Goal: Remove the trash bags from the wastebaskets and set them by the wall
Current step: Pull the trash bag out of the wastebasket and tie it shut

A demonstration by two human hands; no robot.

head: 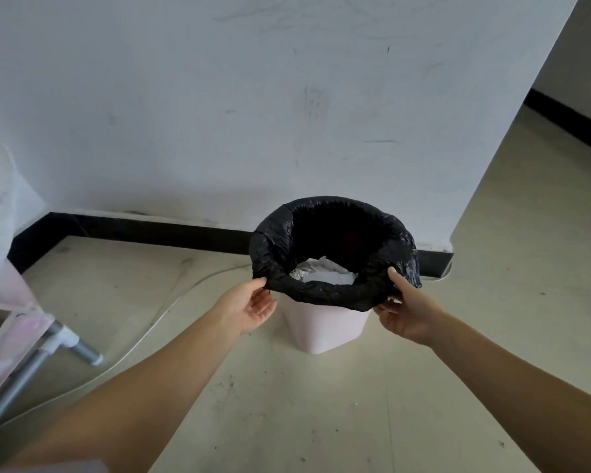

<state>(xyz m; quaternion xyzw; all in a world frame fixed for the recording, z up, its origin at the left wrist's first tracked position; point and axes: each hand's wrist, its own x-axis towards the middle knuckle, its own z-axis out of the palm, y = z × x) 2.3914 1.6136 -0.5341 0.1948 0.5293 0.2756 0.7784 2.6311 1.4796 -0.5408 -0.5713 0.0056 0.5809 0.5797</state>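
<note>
The scuffed white plaster wall [219, 114] fills the view from 9 through 12 to 2 o'clock, with a black baseboard strip [157, 230] along its foot. Below it spreads the pale, speckled concrete floor [287, 404]. Just past centre toward 1 o'clock stands the pale pink plastic wastebasket [325, 329], close to the wall. The crinkled black plastic trash bag [335, 254] still lines it, its mouth rolled over the rim, with white crumpled paper [325, 275] showing inside. My left hand [249, 307] pinches the bag's rolled edge at its 8 o'clock side; my right hand [401, 310] is clamped on the edge at 4 o'clock. At 8 o'clock, a grey metal leg [82, 349] and a thin white cord [157, 319] lie on the floor.
</note>
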